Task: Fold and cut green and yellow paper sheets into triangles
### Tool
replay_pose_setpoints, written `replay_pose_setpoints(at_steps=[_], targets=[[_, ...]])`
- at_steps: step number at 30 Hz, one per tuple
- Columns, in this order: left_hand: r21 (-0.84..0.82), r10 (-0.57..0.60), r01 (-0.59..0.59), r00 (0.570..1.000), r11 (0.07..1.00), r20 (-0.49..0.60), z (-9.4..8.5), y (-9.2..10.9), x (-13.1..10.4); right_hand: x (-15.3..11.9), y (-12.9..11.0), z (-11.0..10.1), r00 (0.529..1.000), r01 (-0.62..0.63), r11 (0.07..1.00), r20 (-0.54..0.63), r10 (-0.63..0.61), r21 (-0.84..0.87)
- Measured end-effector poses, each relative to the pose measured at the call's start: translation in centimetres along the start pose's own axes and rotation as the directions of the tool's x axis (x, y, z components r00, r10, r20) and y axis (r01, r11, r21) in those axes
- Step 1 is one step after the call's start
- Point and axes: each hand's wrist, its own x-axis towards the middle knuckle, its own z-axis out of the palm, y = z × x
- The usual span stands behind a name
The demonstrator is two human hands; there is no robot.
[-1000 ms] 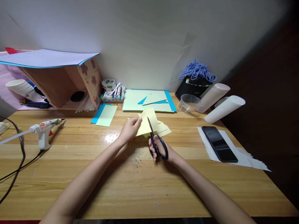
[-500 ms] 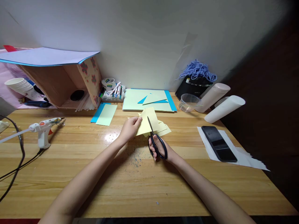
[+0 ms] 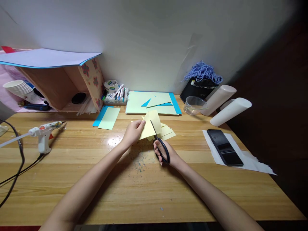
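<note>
My left hand (image 3: 133, 131) pinches the left edge of a pale yellow sheet (image 3: 147, 127), held up over the middle of the table. In my right hand (image 3: 166, 153) are black-handled scissors (image 3: 164, 150), fingers wrapped round the loops. One blade lies across the face of the sheet, pointing up and left; the other blade is hidden behind the paper. Several yellow paper pieces (image 3: 168, 132) lie on the table just behind and right of the held sheet.
Stacked green and blue sheets (image 3: 137, 101) lie at the back, markers (image 3: 117, 96) beside them. A glue gun (image 3: 44, 138) and cable are left, under a pink box (image 3: 92, 80). A phone (image 3: 223, 147), plastic cup (image 3: 192, 106) and white rolls (image 3: 231, 112) stand or lie right.
The scissor handles have come closer together as my right hand closed. The sheet's right part has shifted slightly; my left hand keeps its hold.
</note>
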Motion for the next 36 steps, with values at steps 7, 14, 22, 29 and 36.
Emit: replay_pose_setpoints(at_steps=[7,14,22,29,36], targets=[[-0.050,-0.018,0.019,0.999,0.999,0.038,0.03,0.51,-0.21,-0.11,0.29,0.21,0.997,0.073,0.995,0.015,-0.072,-0.061],[-0.092,-0.028,0.037,0.995,0.995,0.095,0.35,0.73,-0.38,-0.06,0.09,0.37,0.997,0.073,0.997,-0.016,-0.074,-0.029],[-0.090,-0.029,0.037,0.995,0.995,0.092,0.39,0.51,-0.32,-0.15,-0.16,0.45,0.998,0.000,1.000,-0.059,0.001,0.010],[-0.096,-0.034,0.045,0.993,0.994,0.114,0.27,0.34,-0.22,0.12,0.24,0.03,0.998,0.025,1.000,-0.050,-0.025,-0.004],[-0.137,-0.045,0.056,0.996,0.989,0.081,-0.14,-0.05,0.10,-0.52,0.17,0.35,0.998,0.065,0.988,0.014,-0.064,-0.140]])
